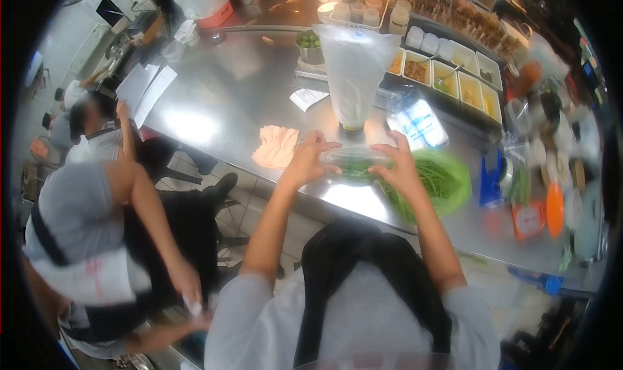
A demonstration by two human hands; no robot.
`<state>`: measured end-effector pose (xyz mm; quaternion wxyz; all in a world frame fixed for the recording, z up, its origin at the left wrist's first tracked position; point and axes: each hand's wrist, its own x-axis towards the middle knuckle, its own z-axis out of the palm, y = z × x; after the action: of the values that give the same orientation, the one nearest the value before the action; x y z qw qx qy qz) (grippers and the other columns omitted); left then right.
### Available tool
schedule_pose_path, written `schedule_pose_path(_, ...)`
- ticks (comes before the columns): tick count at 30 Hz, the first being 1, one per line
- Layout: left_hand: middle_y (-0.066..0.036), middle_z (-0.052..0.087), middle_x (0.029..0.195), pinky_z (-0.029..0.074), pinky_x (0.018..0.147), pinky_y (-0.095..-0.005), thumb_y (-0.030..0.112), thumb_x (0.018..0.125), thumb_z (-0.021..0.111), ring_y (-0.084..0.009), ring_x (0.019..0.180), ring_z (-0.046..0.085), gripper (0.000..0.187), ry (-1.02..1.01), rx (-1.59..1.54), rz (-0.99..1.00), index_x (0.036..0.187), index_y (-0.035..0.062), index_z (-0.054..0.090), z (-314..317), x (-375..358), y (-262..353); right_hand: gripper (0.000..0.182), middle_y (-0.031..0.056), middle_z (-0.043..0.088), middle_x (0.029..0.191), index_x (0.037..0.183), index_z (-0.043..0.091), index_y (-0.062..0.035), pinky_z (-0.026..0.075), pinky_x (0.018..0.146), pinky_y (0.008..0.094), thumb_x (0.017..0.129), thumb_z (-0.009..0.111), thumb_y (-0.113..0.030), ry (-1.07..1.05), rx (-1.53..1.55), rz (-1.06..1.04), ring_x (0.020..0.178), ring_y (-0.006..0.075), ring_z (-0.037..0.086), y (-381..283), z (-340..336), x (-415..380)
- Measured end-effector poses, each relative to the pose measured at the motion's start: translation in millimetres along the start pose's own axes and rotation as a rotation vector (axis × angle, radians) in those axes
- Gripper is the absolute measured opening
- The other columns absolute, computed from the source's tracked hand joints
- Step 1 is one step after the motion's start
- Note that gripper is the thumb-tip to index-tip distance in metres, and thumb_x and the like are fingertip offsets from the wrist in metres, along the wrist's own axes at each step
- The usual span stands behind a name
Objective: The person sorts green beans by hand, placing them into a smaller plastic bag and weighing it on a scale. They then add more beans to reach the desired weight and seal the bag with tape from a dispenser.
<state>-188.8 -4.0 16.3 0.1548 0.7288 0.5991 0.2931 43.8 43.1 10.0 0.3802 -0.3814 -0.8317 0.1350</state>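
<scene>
Between my two hands is a clear plastic container (pixel 354 156) with green leafy-looking contents, near the steel counter's front edge. My left hand (pixel 310 161) grips its left end, fingers on top and thumb at the near side. At its right end my right hand (pixel 399 166) grips it the same way. A light green plastic bag (pixel 454 179) with long thin green vegetables (pixel 431 182) lies beside and under my right hand. Left of my left hand is a crumpled pink cloth (pixel 276 147). Just beyond the container stands a tall clear plastic bag (pixel 355 71).
Behind, a rack holds white tubs of food (pixel 444 77). A blue-and-white plastic packet (pixel 418 125) lies at right, with an orange scale (pixel 529 219) farther along. Green round fruit fill a metal pot (pixel 310 46). A co-worker in grey (pixel 78 201) is close on my left.
</scene>
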Motion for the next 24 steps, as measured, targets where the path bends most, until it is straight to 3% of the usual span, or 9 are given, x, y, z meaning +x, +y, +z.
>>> schedule_pose_path(1,-0.003,0.060,0.092,0.043,0.080,-0.0276,0.004,0.075,0.065,-0.0111,0.079,0.052,0.027,-0.003,0.000,0.001,0.101,0.0006,0.063,11,-2,-9,0.030,0.0068,0.057,0.073,0.101,0.063,-0.0030,0.044,0.075,0.0280,0.071,0.066,-0.003,0.001,0.000,0.003,0.074,0.0162,0.056,4,6,-5)
schedule_pose_path(3,-0.001,0.058,0.077,0.043,0.072,-0.0246,0.012,0.085,0.058,-0.0088,0.072,0.051,0.014,0.020,-0.976,-0.140,0.088,-0.0009,0.062,38,1,-29,0.017,0.0072,0.056,0.067,0.094,0.064,-0.0015,0.043,0.071,0.0259,0.079,0.062,-0.010,-0.202,0.515,0.479,0.068,0.0144,0.055,14,21,-12)
schedule_pose_path(6,0.002,0.054,0.070,0.040,0.064,-0.0219,0.019,0.093,0.048,-0.0068,0.069,0.048,0.025,0.277,-1.077,-0.412,0.077,0.0008,0.057,56,-8,-3,0.016,0.0079,0.058,0.067,0.090,0.063,0.0007,0.043,0.068,0.0252,0.086,0.056,-0.013,0.028,0.639,0.661,0.067,0.0124,0.054,-15,30,-15)
schedule_pose_path(11,0.004,0.050,0.073,0.037,0.063,-0.0212,0.024,0.095,0.043,-0.0062,0.068,0.044,0.029,0.462,-0.877,-0.410,0.081,0.0024,0.055,67,-11,4,0.020,0.0053,0.060,0.072,0.087,0.061,0.0015,0.042,0.067,0.0248,0.089,0.051,-0.016,0.091,0.666,0.622,0.069,0.0103,0.052,-15,37,-6)
schedule_pose_path(14,-0.004,0.055,0.070,0.040,0.059,-0.0248,0.013,0.092,0.046,-0.0124,0.063,0.049,0.019,0.528,-0.660,-0.297,0.080,0.0002,0.054,53,-18,3,0.020,0.0055,0.062,0.078,0.088,0.062,0.0007,0.041,0.071,0.0254,0.089,0.049,-0.015,0.108,0.629,0.486,0.073,0.0121,0.054,-14,37,-11)
schedule_pose_path(16,-0.012,0.057,0.072,0.045,0.059,-0.0294,0.006,0.087,0.046,-0.0225,0.065,0.057,0.010,0.634,-0.253,0.088,0.083,0.0004,0.054,58,-33,-6,0.015,0.0108,0.065,0.085,0.086,0.063,-0.0009,0.044,0.076,0.0295,0.084,0.050,-0.006,0.082,0.345,0.204,0.078,0.0226,0.060,-4,38,-27)
schedule_pose_path(21,-0.014,0.057,0.071,0.046,0.056,-0.0348,0.002,0.086,0.043,-0.0292,0.064,0.059,0.012,0.561,-0.109,-0.005,0.082,-0.0001,0.054,87,-62,-14,0.021,0.0117,0.064,0.076,0.088,0.063,-0.0075,0.047,0.065,0.0374,0.075,0.049,0.001,0.129,0.266,0.103,0.071,0.0295,0.062,-7,63,-46)
schedule_pose_path(23,-0.016,0.055,0.067,0.043,0.052,-0.0358,0.007,0.089,0.042,-0.0297,0.057,0.056,0.017,0.504,-0.223,-0.329,0.080,-0.0009,0.053,82,-53,-6,0.015,0.0149,0.061,0.071,0.084,0.063,-0.0080,0.046,0.061,0.0391,0.078,0.050,-0.003,-0.014,0.315,0.454,0.069,0.0314,0.061,-18,60,-30)
schedule_pose_path(24,-0.016,0.055,0.067,0.043,0.052,-0.0358,0.007,0.089,0.042,-0.0297,0.057,0.056,0.017,0.506,-0.224,-0.330,0.080,-0.0009,0.053,84,-48,-7,0.015,0.0149,0.061,0.071,0.084,0.063,-0.0080,0.046,0.061,0.0391,0.078,0.050,-0.003,-0.015,0.314,0.452,0.069,0.0314,0.061,-16,63,-25)
